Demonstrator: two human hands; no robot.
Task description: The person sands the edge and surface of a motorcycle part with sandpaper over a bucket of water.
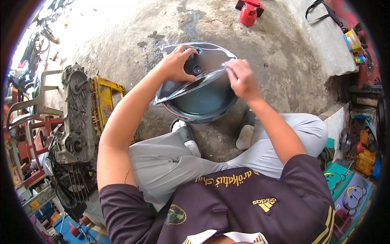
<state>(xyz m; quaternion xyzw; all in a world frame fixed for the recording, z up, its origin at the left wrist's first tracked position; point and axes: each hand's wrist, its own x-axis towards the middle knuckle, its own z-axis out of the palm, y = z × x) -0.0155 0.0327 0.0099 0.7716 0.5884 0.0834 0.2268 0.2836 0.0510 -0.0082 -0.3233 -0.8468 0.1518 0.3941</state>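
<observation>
A clear, curved plastic cover (211, 57) with a shiny rim is held over a dark round basin (199, 119) of water. It looks like a lamp lens, but its exact kind is uncertain. My left hand (177, 65) spans the cover, with fingers on the far side and thumb at the near rim, gripping it. At the right end, the fingers of my right hand (242, 78) press together on the rim, slightly blurred. Whether they also hold something small is hidden. Dark round shapes show through the clear plastic.
The basin stands on rough concrete between my feet. To the left are a metal engine casing (76, 116) and a yellow crate (106, 95). A red object (248, 14) lies ahead. On the right are a concrete ledge (325, 44) and cluttered shelves of parts.
</observation>
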